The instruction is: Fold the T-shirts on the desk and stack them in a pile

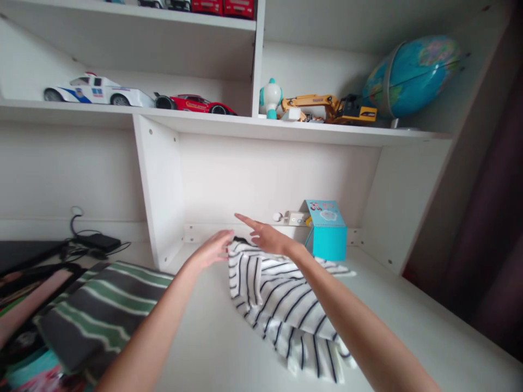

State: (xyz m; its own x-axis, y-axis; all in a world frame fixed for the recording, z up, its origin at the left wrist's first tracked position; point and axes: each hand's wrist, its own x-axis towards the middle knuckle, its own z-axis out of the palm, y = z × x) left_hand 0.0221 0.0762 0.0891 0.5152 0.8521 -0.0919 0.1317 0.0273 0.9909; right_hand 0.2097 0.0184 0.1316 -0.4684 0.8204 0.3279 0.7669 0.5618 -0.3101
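A white shirt-like garment with dark stripes (281, 296) lies crumpled on the white desk (204, 332). My left hand (213, 248) is at its upper left edge, fingers reaching out to the cloth. Above the top edge is my right hand (267, 236), its index finger stretched out to the left and the other fingers lower, near the cloth. Neither hand shows a clear grip. Between them a small dark patch (240, 239) shows at the garment's top edge. My right forearm hides part of the striped cloth.
A folded green and grey striped cloth (110, 305) lies at left, near a black adapter (98, 242) with cables. Behind the garment stand a blue desk calendar (329, 239) and a power strip (296, 218). Toy cars, a toy excavator (327, 106) and a globe (420, 76) occupy the shelves.
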